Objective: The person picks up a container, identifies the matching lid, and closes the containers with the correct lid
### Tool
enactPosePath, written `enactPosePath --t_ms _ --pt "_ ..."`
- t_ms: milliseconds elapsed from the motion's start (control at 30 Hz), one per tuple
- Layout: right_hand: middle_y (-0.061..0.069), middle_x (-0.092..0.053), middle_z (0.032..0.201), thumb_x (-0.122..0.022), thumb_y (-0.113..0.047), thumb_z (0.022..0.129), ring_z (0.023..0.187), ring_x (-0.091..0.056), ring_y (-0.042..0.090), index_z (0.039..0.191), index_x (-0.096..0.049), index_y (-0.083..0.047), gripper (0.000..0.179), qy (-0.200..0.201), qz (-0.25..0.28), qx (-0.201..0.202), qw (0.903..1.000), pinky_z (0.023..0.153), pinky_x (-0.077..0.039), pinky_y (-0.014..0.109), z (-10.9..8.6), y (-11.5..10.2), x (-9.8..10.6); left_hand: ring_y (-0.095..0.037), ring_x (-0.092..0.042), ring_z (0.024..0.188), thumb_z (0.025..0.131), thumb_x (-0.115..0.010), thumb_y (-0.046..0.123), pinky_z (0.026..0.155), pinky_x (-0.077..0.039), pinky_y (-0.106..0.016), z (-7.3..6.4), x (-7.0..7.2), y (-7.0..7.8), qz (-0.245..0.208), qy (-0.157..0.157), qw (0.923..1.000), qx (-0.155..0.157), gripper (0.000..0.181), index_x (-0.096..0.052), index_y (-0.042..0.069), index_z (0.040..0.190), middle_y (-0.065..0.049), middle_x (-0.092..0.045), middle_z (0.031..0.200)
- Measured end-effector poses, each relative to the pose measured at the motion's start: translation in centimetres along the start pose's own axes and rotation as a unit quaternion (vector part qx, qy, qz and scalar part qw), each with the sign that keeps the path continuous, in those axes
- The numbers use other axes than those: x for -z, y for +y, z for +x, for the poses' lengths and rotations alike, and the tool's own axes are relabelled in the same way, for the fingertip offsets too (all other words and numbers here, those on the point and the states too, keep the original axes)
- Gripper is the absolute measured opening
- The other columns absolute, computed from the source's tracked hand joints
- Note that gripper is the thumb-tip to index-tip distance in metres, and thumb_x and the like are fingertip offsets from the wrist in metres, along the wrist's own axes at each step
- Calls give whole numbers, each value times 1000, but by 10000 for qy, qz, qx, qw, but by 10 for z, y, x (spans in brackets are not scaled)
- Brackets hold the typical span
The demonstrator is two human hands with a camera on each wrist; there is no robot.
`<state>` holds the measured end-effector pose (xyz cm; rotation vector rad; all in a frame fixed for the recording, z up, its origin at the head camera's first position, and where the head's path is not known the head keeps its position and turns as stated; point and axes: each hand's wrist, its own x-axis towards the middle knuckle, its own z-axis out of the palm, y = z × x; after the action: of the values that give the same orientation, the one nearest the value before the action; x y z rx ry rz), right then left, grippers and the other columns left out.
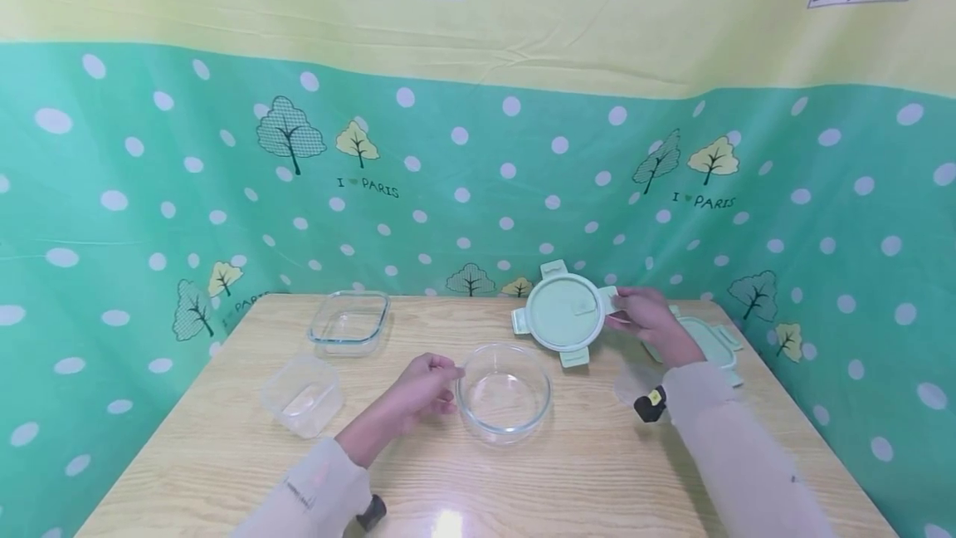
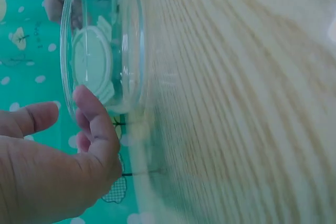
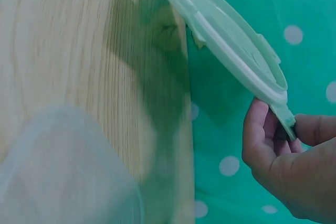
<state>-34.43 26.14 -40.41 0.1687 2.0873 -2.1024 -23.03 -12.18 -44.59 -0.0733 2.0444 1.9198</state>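
A round clear glass bowl [image 1: 504, 393] stands on the wooden table [image 1: 582, 471], near its middle. My left hand [image 1: 451, 378] lies at the bowl's left rim with loosely curled fingers. In the left wrist view, the thumb and forefinger of the left hand [image 2: 63, 109] are spread apart beside the bowl [image 2: 105, 45], and contact is unclear. My right hand [image 1: 623, 318] pinches the right clip tab of a round pale-green lid [image 1: 563, 311], held tilted above the table behind the bowl. The right wrist view shows the right hand [image 3: 286, 132] gripping the tab, with the lid [image 3: 231, 40] clear of the table.
A square glass dish [image 1: 349, 320] sits at the back left, and a small clear plastic tub [image 1: 302, 394] in front of it. A second green lid [image 1: 713, 339] lies behind my right wrist, with a clear lid [image 1: 631, 384] nearby. A patterned green cloth wall [image 1: 478, 189] surrounds the table.
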Motion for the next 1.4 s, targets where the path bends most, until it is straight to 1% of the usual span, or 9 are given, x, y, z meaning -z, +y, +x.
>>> enactPosePath --t_ms 100,267,500,633,767,900,1067,1167,1400 --pt "21 -47 128 -44 0 106 95 -66 18 156 -21 13 56 13 -189 128 9997 99 -56 34 -3 0 -7 -27 -57 96 99 -66 26 80 -62 -36 7 4 0 119 162 9998 -16 45 -47 -2 130 -18 -50 121" --pt "18 -46 126 -46 -1 106 98 -62 19 156 -23 12 56 114 -62 249 9996 102 -55 36 -7 0 -22 -34 -57 107 101 -65 30 83 -61 -38 20 11 1 238 365 9990 -129 45 -51 -2 129 -19 -50 128" --pt "18 -52 123 -44 -1 106 103 -63 23 147 -39 14 44 112 -66 626 9980 99 -56 37 -8 5 -43 -39 -58 117 102 -61 34 91 -59 -41 35 20 3 424 615 9970 -203 47 -52 -1 132 -22 -50 137" --pt "17 -57 118 -45 -1 106 107 -61 24 142 -44 14 40 75 16 795 9968 98 -57 38 -9 8 -54 -40 -58 121 103 -60 33 95 -58 -44 45 23 5 354 746 9963 -223 48 -54 -2 135 -23 -51 139" --pt "18 -59 122 -45 -1 106 106 -60 24 141 -46 12 38 56 75 870 9962 98 -57 38 -13 7 -65 -40 -57 125 103 -61 29 99 -56 -45 54 24 6 155 747 9968 -233 48 -54 -3 138 -24 -51 143" --pt "22 -58 129 -45 -1 106 109 -61 27 141 -47 12 37 -25 79 946 9955 99 -57 39 -17 4 -75 -40 -58 126 102 -63 27 103 -54 -46 64 22 9 23 695 9971 -299 49 -53 0 141 -24 -53 144" --pt "25 -53 134 -45 -1 107 121 -57 33 143 -44 11 38 -78 217 1010 9946 102 -55 40 -19 2 -84 -44 -53 131 101 -65 30 109 -48 -51 75 20 14 -171 533 9959 -711 59 -46 1 149 -25 -52 146" --pt "23 -53 132 -45 -1 107 121 -57 33 142 -43 11 37 -84 335 1067 9937 102 -55 40 -16 3 -87 -42 -52 133 102 -65 26 111 -46 -50 80 17 15 -460 545 9919 -1052 60 -42 0 151 -23 -51 146" --pt "20 -53 126 -45 3 105 118 -58 29 138 -43 13 35 -191 507 1093 9925 100 -56 38 -13 7 -93 -30 -61 117 102 -63 11 106 -52 -45 86 7 19 -924 1242 9758 -1543 40 -56 -2 139 -19 -59 132"
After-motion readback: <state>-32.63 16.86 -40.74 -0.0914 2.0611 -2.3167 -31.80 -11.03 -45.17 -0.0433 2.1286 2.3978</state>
